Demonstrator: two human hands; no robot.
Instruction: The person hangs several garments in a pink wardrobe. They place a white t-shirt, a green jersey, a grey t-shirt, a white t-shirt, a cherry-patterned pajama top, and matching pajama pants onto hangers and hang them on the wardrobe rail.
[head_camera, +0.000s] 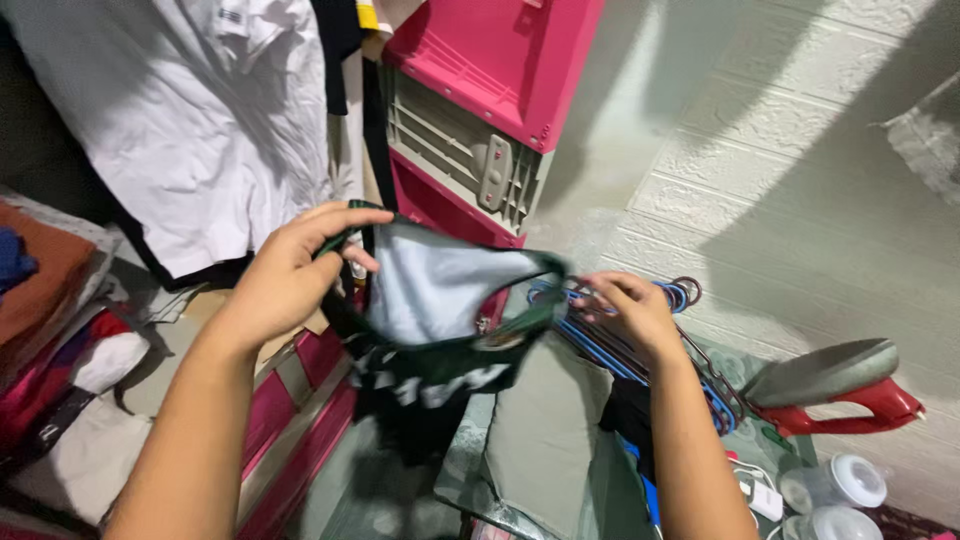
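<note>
My left hand (290, 270) grips the collar edge of a dark green garment (440, 340) with white print and a pale lining, holding it spread in mid-air. The other side of the same collar is pinched by my right hand (630, 310), which hovers just over a bundle of blue hangers (640, 360) lying on a table. The garment's lower part hangs down between my forearms.
A pink and grey plastic drawer cabinet (480, 110) stands behind. White clothing (190, 110) hangs at upper left. Folded clothes (50, 290) pile at left. A red-handled iron (840, 385), clear lidded jars (835, 485) and a grey folded cloth (545, 430) lie on the table at right.
</note>
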